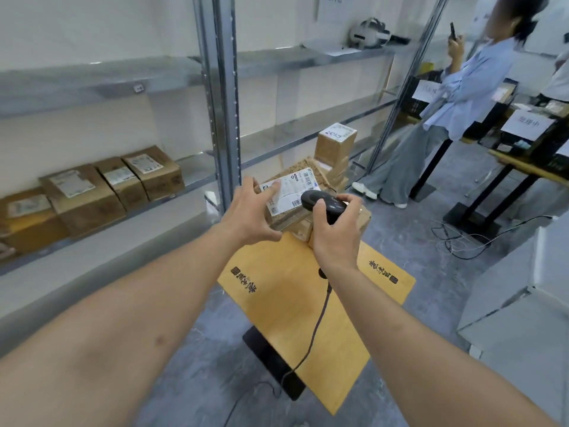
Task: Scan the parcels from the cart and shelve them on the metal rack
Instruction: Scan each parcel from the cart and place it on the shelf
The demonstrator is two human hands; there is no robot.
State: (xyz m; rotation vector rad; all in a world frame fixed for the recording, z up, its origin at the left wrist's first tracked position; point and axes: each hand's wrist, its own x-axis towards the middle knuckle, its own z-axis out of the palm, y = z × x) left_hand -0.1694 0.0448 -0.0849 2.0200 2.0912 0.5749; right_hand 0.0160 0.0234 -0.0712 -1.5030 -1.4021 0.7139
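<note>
Both bare forearms reach forward from the near edge over a wooden board (286,306), and the left hand (250,212) rests with fingers spread and nearly straight on the white label of the top parcel (291,192), gripping nothing. The right hand (337,234) is curled around a black scanner (323,202) just right of that label, its cable (314,331) trailing back across the board. Four scanned-looking boxes (92,192) sit on the metal rack (226,97) at far left.

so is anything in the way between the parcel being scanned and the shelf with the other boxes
The rack upright stands between the parcel under the left hand and the shelved boxes on its far left. The shelf beside those boxes looks open. The right hand holds the scanner.
</note>
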